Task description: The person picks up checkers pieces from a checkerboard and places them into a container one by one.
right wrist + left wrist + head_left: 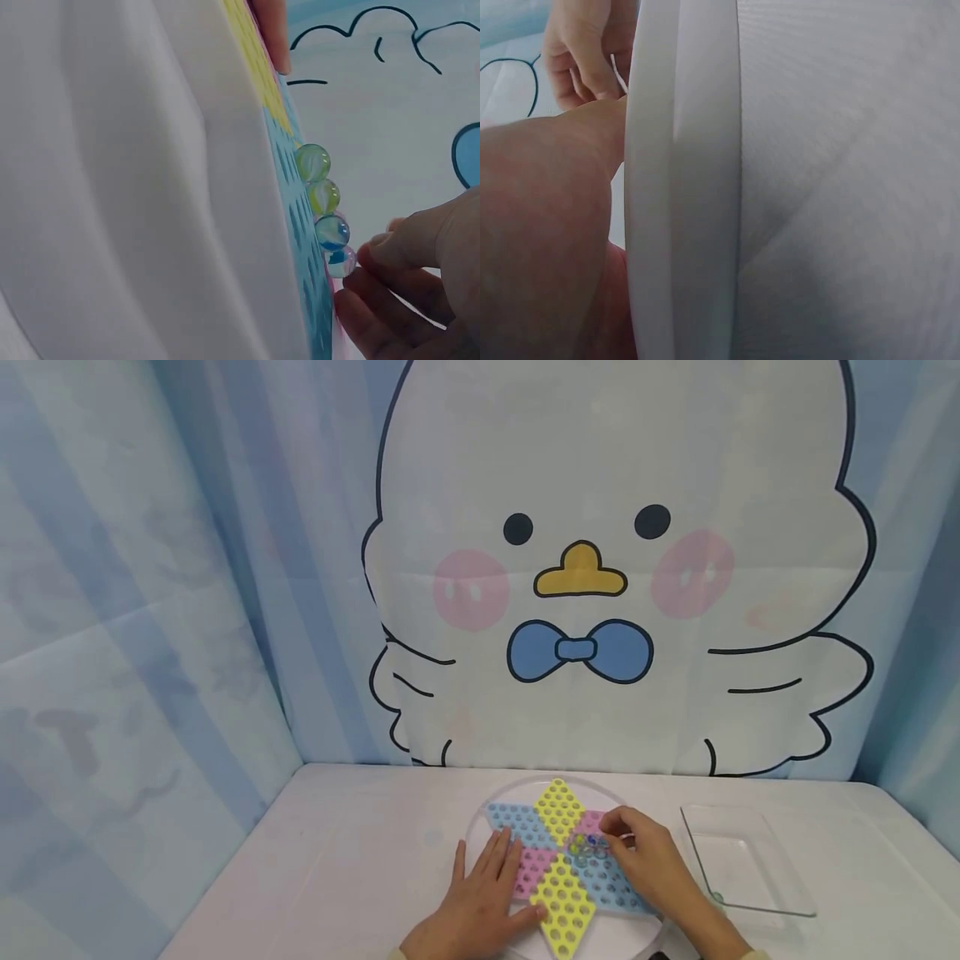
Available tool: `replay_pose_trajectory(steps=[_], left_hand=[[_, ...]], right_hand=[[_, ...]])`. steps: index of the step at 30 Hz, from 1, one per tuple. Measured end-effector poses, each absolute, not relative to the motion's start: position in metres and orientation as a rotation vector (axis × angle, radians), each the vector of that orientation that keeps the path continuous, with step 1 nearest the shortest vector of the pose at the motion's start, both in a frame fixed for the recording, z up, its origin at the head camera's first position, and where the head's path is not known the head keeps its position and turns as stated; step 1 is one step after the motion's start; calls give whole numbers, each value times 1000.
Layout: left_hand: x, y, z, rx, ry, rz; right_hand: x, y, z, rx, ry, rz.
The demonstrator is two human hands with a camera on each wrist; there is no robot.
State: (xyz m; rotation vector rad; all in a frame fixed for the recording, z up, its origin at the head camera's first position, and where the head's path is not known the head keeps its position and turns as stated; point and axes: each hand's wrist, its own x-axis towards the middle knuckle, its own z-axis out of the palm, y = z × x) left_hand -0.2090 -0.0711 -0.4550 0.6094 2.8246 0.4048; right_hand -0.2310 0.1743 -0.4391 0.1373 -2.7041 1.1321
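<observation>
Our left hand (480, 893) lies flat, fingers straight, on the star board (558, 864). Our right hand (645, 856) pinches a marble (341, 262) (three more lined up beside it).

The board (558, 860) fills the near middle of the table (360, 860). The left hand (480, 902) lies flat on its near-left part, and the right hand (648, 860) covers its right side by the marbles (588, 847). A clear tray (742, 868) stands just right of the board. Left of the board the tabletop is bare up to the curtain (150, 652); a bare strip runs along the far edge.
</observation>
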Motion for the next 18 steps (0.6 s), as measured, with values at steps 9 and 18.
replay_pose_trajectory(steps=[9, 18], left_hand=[[-209, -70, -454, 608, 2818, 399], [-208, -72, -455, 623, 2827, 416]], right_hand=[[-236, 177, -450, 118, -2717, 1161], [-237, 177, -454, 171, -2720, 1140]])
